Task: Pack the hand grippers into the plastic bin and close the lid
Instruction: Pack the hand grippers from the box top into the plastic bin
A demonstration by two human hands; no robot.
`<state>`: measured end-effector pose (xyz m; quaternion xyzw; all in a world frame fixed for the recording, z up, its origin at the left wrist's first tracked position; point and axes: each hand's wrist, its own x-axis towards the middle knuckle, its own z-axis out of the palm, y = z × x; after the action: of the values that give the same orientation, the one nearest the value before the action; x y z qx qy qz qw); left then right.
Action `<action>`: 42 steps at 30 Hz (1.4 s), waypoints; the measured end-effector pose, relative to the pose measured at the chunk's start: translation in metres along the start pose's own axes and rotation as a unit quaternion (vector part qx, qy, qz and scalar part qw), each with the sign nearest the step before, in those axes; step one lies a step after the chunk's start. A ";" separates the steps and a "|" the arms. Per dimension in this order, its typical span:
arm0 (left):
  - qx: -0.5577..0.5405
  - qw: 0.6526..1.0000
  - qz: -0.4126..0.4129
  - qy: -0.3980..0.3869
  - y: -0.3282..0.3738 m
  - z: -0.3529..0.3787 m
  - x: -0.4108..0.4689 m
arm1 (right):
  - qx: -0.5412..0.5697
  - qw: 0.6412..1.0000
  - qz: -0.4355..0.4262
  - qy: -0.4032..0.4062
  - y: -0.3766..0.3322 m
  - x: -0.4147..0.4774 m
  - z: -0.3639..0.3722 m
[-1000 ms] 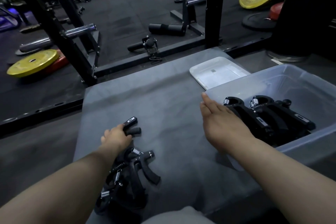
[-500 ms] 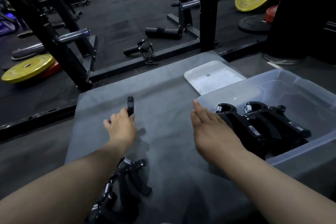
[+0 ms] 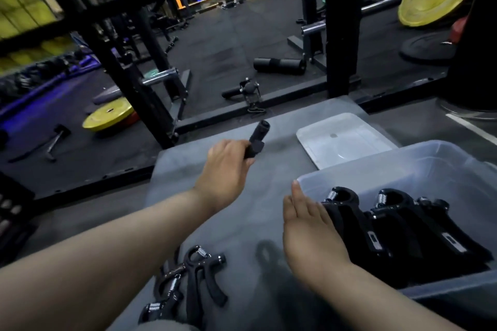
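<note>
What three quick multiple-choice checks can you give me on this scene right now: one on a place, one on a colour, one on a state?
1. Where is the plastic bin's lid?
A. Closed on the bin
B. Flat on the grey mat, beyond the bin
C. On the gym floor

2. What colour are the hand grippers in the bin?
A. Black
B. Yellow
C. Red

3. What is the left hand doing?
A. Lying flat and empty on the mat
B. Pressing the lid down
C. Gripping one hand gripper, held up off the mat

Answers:
1 B: the lid lies on the mat and the bin is open.
2 A: their handles are black, with metal springs.
3 C: its fingers curl round the handle, clear of the mat.
</note>
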<state>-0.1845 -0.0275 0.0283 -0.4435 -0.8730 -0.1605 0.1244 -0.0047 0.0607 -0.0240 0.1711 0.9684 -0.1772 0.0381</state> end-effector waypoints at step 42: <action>0.143 0.908 0.172 -0.355 0.125 0.035 -0.039 | -0.066 0.973 0.152 -0.160 0.179 -0.052 -0.088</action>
<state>-0.0630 0.0269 0.0030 -0.5916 -0.7836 0.1579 -0.1056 0.1046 0.2325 0.0066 0.2827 0.9220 -0.1296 0.2305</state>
